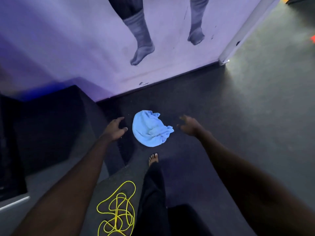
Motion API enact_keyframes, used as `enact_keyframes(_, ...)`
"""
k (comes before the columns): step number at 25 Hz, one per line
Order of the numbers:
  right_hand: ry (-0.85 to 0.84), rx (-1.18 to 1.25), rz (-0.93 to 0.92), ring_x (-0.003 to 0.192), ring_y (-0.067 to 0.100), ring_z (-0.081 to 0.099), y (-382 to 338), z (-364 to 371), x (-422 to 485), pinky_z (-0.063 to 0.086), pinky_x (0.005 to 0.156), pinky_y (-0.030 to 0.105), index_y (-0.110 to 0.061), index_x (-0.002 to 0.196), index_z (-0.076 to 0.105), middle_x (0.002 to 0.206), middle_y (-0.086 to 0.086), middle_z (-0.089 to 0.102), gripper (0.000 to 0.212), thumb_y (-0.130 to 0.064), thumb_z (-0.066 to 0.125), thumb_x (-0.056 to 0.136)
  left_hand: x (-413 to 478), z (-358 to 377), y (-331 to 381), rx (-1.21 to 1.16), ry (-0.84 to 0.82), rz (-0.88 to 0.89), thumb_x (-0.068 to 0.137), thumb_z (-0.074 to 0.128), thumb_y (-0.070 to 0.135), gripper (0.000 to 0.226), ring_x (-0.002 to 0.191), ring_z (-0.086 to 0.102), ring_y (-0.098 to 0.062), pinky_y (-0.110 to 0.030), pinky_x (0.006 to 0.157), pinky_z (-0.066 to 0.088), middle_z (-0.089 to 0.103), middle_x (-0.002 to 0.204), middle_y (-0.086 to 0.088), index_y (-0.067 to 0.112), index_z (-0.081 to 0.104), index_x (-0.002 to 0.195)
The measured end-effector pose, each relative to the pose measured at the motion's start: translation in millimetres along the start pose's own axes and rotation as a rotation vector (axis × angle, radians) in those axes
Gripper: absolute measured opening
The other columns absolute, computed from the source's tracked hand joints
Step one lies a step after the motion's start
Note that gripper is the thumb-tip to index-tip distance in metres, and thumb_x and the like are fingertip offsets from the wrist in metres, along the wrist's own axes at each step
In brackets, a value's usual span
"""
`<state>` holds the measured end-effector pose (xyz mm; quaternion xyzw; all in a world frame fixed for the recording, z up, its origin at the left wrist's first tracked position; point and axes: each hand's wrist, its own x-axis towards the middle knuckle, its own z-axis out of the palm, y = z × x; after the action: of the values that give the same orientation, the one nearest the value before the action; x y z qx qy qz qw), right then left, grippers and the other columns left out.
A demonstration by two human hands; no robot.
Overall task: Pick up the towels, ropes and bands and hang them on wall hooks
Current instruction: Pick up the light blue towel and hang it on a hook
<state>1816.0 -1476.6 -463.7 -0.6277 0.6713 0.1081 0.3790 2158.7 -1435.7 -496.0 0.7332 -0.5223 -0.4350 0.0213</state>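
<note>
A crumpled light blue towel [150,129] lies on the dark floor near the foot of the wall. My left hand [115,127] hovers just left of it with fingers spread and holds nothing. On the towel's other side my right hand [188,125] reaches out, fingers loose and empty, a short gap away from the cloth. A tangled yellow rope [117,212] lies on the floor closer to me, beside my left leg. No wall hooks are in view.
A purple wall [68,48] with a printed picture of legs rises behind the towel. A dark box-like block [51,126] stands at the left. My bare foot [153,159] stands just short of the towel. Dark floor [255,108] stretches to the right.
</note>
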Motion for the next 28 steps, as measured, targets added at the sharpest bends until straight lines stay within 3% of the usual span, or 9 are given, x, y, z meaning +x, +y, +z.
enact_keyframes(5, -0.113, -0.011, 0.032, 0.129, 0.032, 0.049, 23.3, 44.2, 164.3, 0.039, 0.099, 0.032, -0.003, 0.141, 0.045, 0.142, 0.020, 0.050, 0.057, -0.029, 0.059, 0.093, 131.2, 60.0, -24.7, -0.078, -0.032, -0.144, 0.089, 0.066, 0.025, 0.064, 0.134, 0.045, -0.028, -0.039, 0.112, 0.037, 0.042, 0.149, -0.012, 0.024, 0.040, 0.147)
enact_keyframes(11, -0.197, -0.049, 0.036, 0.129, 0.033, 0.050, 65.8, 157.4, 382.8, 0.040, 0.101, 0.034, -0.004, 0.142, 0.044, 0.143, 0.020, 0.050, 0.055, -0.029, 0.056, 0.094, 294.1, 165.6, -99.9, -0.089, 0.015, -0.235, 0.088, 0.067, 0.028, 0.063, 0.132, 0.047, -0.027, -0.040, 0.111, 0.038, 0.044, 0.148, -0.009, 0.031, 0.042, 0.145)
enact_keyframes(15, -0.188, -0.050, -0.049, 0.112, 0.028, 0.059, 95.2, 255.8, 503.3, 0.044, 0.098, 0.036, -0.003, 0.131, 0.054, 0.116, 0.016, 0.061, 0.047, -0.027, 0.051, 0.091, 392.5, 244.2, -157.6, -0.099, 0.046, -0.209, 0.084, 0.069, 0.028, 0.063, 0.125, 0.054, -0.027, -0.037, 0.106, 0.043, 0.051, 0.141, -0.008, 0.030, 0.045, 0.142)
enact_keyframes(17, -0.171, -0.029, -0.039, 0.120, 0.032, 0.056, 105.1, 301.8, 547.4, 0.042, 0.097, 0.035, -0.002, 0.138, 0.047, 0.130, 0.018, 0.058, 0.047, -0.020, 0.050, 0.094, 425.2, 276.0, -181.6, -0.115, 0.059, -0.186, 0.083, 0.069, 0.028, 0.062, 0.123, 0.055, -0.027, -0.039, 0.106, 0.043, 0.053, 0.140, -0.007, 0.031, 0.046, 0.141)
enact_keyframes(21, -0.081, -0.082, 0.041, 0.134, 0.043, 0.037, 118.4, 371.8, 586.8, 0.034, 0.108, 0.044, 0.001, 0.146, 0.031, 0.146, 0.026, 0.035, 0.067, -0.023, 0.060, 0.091, 450.9, 318.1, -217.5, -0.105, 0.020, -0.188, 0.086, 0.068, 0.029, 0.064, 0.130, 0.049, -0.025, -0.043, 0.108, 0.041, 0.047, 0.146, -0.005, 0.032, 0.042, 0.145)
enact_keyframes(24, -0.030, -0.083, 0.056, 0.126, 0.041, 0.046, 117.7, 379.2, 579.5, 0.034, 0.105, 0.048, -0.006, 0.133, 0.047, 0.135, 0.019, 0.048, 0.046, -0.027, 0.049, 0.091, 452.1, 321.3, -226.5, -0.075, 0.027, -0.207, 0.086, 0.067, 0.030, 0.064, 0.131, 0.048, -0.026, -0.043, 0.109, 0.040, 0.046, 0.147, -0.005, 0.032, 0.042, 0.144)
enact_keyframes(28, -0.102, 0.433, 0.115, 0.106, 0.030, 0.061, 96.5, 329.1, 526.2, 0.044, 0.086, 0.034, -0.011, 0.123, 0.058, 0.117, 0.013, 0.066, 0.048, -0.040, 0.042, 0.088, 423.5, 286.0, -193.0, -0.147, 0.054, -0.253, 0.084, 0.069, 0.029, 0.062, 0.126, 0.052, -0.026, -0.040, 0.106, 0.042, 0.051, 0.143, -0.005, 0.030, 0.045, 0.142)
